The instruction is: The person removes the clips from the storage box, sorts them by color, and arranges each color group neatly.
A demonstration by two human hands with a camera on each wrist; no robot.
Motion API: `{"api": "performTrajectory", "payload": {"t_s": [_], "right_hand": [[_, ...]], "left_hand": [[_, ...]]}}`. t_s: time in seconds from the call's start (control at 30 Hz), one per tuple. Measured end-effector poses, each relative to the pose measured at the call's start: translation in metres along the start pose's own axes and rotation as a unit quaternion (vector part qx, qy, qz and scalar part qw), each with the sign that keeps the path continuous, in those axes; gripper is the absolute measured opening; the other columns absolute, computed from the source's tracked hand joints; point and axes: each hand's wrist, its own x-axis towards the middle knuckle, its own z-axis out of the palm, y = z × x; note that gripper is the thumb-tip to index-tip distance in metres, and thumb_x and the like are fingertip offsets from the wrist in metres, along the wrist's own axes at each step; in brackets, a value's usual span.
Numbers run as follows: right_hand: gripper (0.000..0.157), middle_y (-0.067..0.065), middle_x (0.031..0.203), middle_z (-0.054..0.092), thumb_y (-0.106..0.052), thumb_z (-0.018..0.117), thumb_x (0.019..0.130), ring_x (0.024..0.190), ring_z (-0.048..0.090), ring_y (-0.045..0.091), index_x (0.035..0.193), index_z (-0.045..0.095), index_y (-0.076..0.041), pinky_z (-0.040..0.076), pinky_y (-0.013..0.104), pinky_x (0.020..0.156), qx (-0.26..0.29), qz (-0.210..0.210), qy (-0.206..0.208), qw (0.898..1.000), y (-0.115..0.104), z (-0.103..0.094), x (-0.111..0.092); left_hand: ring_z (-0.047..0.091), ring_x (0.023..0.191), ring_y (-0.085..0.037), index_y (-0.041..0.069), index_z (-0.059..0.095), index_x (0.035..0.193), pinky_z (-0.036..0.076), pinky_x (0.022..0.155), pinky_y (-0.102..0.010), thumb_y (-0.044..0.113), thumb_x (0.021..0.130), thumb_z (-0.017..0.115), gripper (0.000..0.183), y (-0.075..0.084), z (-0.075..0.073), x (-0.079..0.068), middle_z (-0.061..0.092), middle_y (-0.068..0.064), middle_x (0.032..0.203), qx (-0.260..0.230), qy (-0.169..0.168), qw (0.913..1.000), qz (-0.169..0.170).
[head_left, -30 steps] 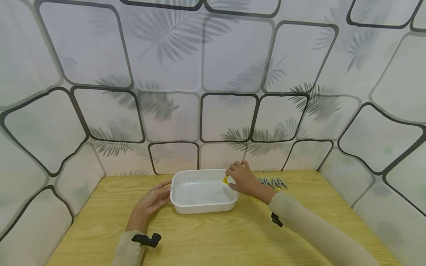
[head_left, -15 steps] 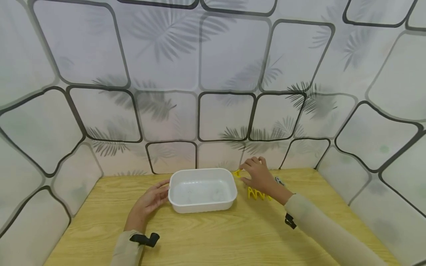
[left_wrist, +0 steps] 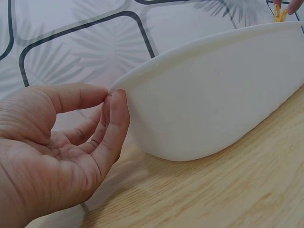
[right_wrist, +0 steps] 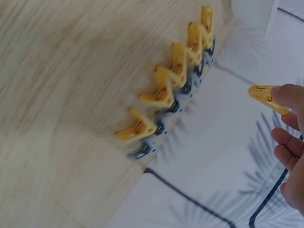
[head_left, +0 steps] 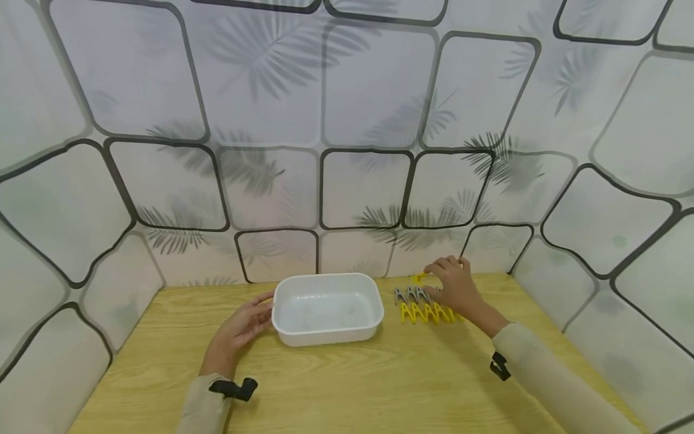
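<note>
My left hand (head_left: 243, 328) is at the left end of a white plastic tub (head_left: 328, 339), pinching its rim between thumb and fingertips, as the left wrist view shows up close. Raised above the table, my right hand (head_left: 454, 288) pinches a yellow clothespin (right_wrist: 267, 98) between thumb and fingers. Beneath and left of that hand stand a row of yellow clothespins (head_left: 414, 313) and, behind it, a row of grey clothespins (head_left: 410, 294). The right hand and wrist hide the right end of both rows in the head view.
The wooden table (head_left: 336, 386) ends at a patterned wall covering (head_left: 271, 193) close behind the tub and clothespins. More of the covering rises at both sides. A black wrist camera strap (head_left: 234, 389) sits on the left sleeve.
Holding the yellow clothespin, my right hand has moved right from over the tub's right end to above the clothespin rows, uncovering more of them. My left hand has stayed at the tub.
</note>
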Motion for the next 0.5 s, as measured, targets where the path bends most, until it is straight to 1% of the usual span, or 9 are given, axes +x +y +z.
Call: {"api": "performTrajectory", "payload": {"t_s": [0.1, 0.23, 0.4, 0.5], "right_hand": [[0.04, 0.012, 0.098, 0.066, -0.016, 0.094, 0.071, 0.092, 0.054, 0.035, 0.102, 0.07, -0.006, 0.033, 0.06, 0.084, 0.0, 0.013, 0.006, 1.0, 0.012, -0.002, -0.008], [0.037, 0.012, 0.095, 0.066, -0.015, 0.093, 0.072, 0.09, 0.053, 0.035, 0.1, 0.071, -0.005, 0.033, 0.06, 0.082, 0.003, 0.035, 0.01, 0.999, 0.025, -0.004, -0.018], [0.033, 0.014, 0.096, 0.068, -0.017, 0.09, 0.076, 0.092, 0.054, 0.035, 0.1, 0.072, -0.005, 0.033, 0.061, 0.084, 0.005, 0.072, -0.016, 0.997, 0.037, -0.007, -0.031], [0.033, 0.014, 0.097, 0.068, -0.019, 0.09, 0.077, 0.093, 0.055, 0.036, 0.101, 0.072, -0.005, 0.034, 0.061, 0.085, -0.004, 0.087, -0.033, 0.996, 0.043, -0.01, -0.038]], "left_hand": [[0.067, 0.094, -0.005, 0.018, 0.053, 0.13, 0.057, 0.081, -0.02, 0.005, 0.11, 0.041, 0.027, 0.001, -0.001, 0.001, 0.07, 0.005, 0.104, -0.002, -0.002, 1.0, 0.0], [0.067, 0.094, -0.005, 0.017, 0.053, 0.13, 0.058, 0.081, -0.021, 0.004, 0.109, 0.041, 0.027, 0.002, 0.0, 0.001, 0.07, 0.004, 0.104, -0.011, -0.002, 0.9999, 0.0], [0.068, 0.094, -0.005, 0.014, 0.05, 0.134, 0.058, 0.08, -0.021, 0.003, 0.109, 0.04, 0.029, 0.002, 0.002, 0.0, 0.071, 0.003, 0.105, -0.01, -0.001, 0.9999, 0.0], [0.067, 0.094, -0.005, 0.012, 0.047, 0.137, 0.058, 0.08, -0.021, 0.003, 0.109, 0.04, 0.03, 0.002, 0.003, 0.0, 0.07, 0.003, 0.105, -0.006, -0.001, 1.0, -0.001]]}}
